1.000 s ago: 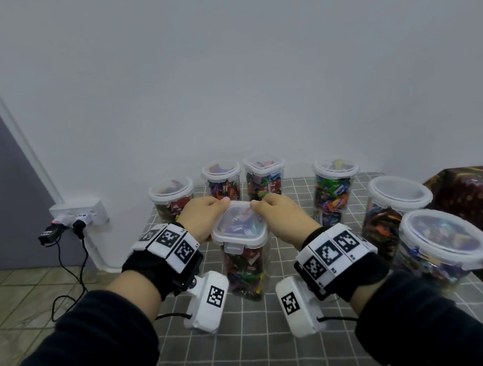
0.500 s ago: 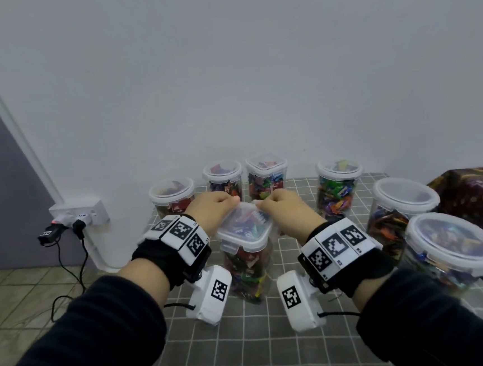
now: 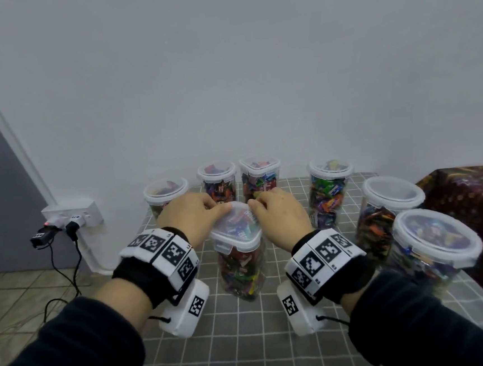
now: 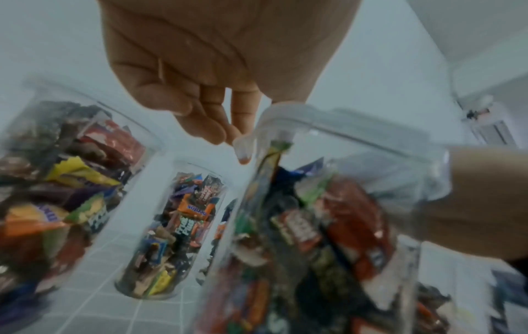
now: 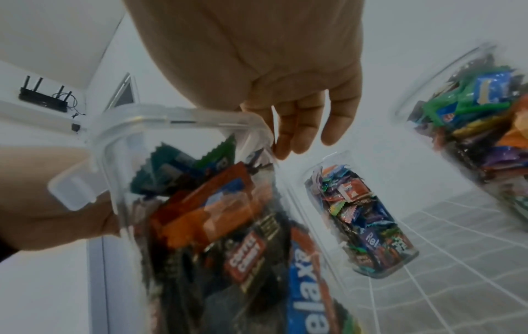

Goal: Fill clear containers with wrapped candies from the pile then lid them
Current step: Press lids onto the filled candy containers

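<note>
From the head view, my left hand and my right hand are both on the lid of the jar that stands in the middle of the table, just in front of me. My fingers curl over the far edge of the lid from both sides, so each grip holds the lid. The jar is full of candies. Six other jars stand behind and to the right, all filled and with lids on; I see no pile here, so I judge the task is almost finished and only this lid must be closed well. From the left wrist, my left fingers bend down just beside the corner flap of the lid, and the flap hangs free, not yet locked I think. From the right wrist, my right fingers reach over the lid's edge near its corner, and another flap at the near side sticks out, so the clips probably are left to press.
</note>
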A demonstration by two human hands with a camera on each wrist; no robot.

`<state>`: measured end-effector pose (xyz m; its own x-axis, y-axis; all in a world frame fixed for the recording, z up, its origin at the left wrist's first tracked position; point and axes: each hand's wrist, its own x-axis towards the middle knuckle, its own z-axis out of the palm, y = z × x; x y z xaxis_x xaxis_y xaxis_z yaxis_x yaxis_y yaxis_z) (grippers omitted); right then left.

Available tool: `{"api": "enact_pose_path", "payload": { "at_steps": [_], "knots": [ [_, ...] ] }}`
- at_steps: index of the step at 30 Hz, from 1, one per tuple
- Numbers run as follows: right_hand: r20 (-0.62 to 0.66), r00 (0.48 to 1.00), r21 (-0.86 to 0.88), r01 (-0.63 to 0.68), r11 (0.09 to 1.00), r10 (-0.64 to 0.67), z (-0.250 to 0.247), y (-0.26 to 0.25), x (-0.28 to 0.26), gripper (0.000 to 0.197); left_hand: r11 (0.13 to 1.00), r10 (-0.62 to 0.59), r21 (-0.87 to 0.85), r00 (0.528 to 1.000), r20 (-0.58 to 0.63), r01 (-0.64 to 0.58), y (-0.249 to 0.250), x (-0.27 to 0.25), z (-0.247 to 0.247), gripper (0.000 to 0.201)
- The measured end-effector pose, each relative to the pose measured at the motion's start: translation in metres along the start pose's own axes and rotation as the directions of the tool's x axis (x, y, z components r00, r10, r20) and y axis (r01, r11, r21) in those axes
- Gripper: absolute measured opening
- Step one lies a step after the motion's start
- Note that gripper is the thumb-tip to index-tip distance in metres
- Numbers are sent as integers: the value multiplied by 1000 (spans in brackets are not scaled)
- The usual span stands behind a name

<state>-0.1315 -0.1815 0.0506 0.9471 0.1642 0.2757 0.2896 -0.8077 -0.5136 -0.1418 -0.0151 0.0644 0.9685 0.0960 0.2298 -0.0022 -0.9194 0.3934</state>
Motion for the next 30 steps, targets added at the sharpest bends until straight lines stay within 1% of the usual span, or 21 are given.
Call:
{"api": "enact_pose_path", "payload": {
  "at_steps": [3, 9, 10, 12, 14, 15, 17, 18, 19, 20, 21, 22, 23, 24, 25, 26, 27, 28, 29, 30],
  "knots": [
    [45, 998, 13, -34, 999, 34, 0, 1, -5, 43, 999, 11, -45, 999, 32, -10, 1, -5, 1, 40],
    [86, 994, 84, -70, 994, 63, 1, -1, -3, 40, 993, -42, -103, 997, 65, 49, 8, -8, 4, 41],
    [80, 995, 106, -72, 992, 64, 0, 0, -3, 40, 992, -51, -109, 997, 62, 58, 7, -8, 5, 42],
    [82, 992, 220, -117, 968, 101, 1, 1, -8, 40, 990, -68, -120, 996, 59, 75, 7, -9, 5, 42],
    [118, 985, 372, -163, 914, 128, 10, 6, -13, 41, 990, -80, -108, 995, 65, 87, 8, -11, 5, 42],
    [146, 979, 453, -195, 870, 144, 16, 5, -17, 47, 991, -84, -94, 994, 67, 91, 8, -11, 5, 41],
    [198, 961, 601, -273, 751, 192, 34, 10, -20, 81, 993, -85, -72, 995, 59, 89, 10, -11, 5, 41],
    [241, 948, 660, -318, 680, 209, 41, 13, -19, 89, 994, -84, -70, 995, 56, 88, 10, -11, 5, 42],
    [267, 939, 716, -345, 607, 218, 39, 7, -23, 82, 993, -86, -73, 995, 56, 90, 10, -12, 4, 42],
    [269, 939, 753, -345, 560, 216, 38, 2, -26, 65, 992, -90, -79, 994, 57, 94, 10, -12, 4, 43],
    [278, 936, 777, -351, 522, 216, 34, -3, -29, 47, 991, -95, -87, 994, 58, 100, 10, -13, 5, 44],
    [263, 940, 796, -340, 502, 219, 35, -2, -29, 35, 990, -100, -98, 993, 57, 105, 9, -14, 5, 44],
    [254, 940, 798, -337, 499, 228, 37, -1, -30, 32, 988, -105, -109, 993, 54, 110, 8, -15, 5, 44],
    [225, 951, 808, -305, 505, 215, 41, 0, -29, 35, 987, -109, -115, 993, 49, 114, 7, -15, 6, 44],
    [211, 951, 793, -302, 529, 226, 40, -2, -28, 44, 986, -113, -118, 993, 44, 117, 7, -15, 6, 43],
    [170, 960, 767, -272, 581, 224, 41, -1, -27, 58, 986, -113, -122, 993, 39, 117, 6, -16, 6, 42],
    [133, 968, 711, -244, 659, 214, 39, 0, -27, 73, 985, -111, -126, 993, 36, 115, 6, -15, 6, 41],
    [81, 983, 640, -177, 748, 163, 35, 4, -27, 81, 986, -105, -124, 994, 34, 108, 6, -15, 6, 41],
    [37, 993, 562, -114, 819, 113, 27, 4, -29, 84, 987, -101, -120, 994, 35, 105, 6, -16, 5, 41],
    [22, 999, 471, -51, 880, 45, 22, 5, -29, 88, 988, -99, -117, 994, 36, 102, 6, -17, 3, 41]
  ]
}}
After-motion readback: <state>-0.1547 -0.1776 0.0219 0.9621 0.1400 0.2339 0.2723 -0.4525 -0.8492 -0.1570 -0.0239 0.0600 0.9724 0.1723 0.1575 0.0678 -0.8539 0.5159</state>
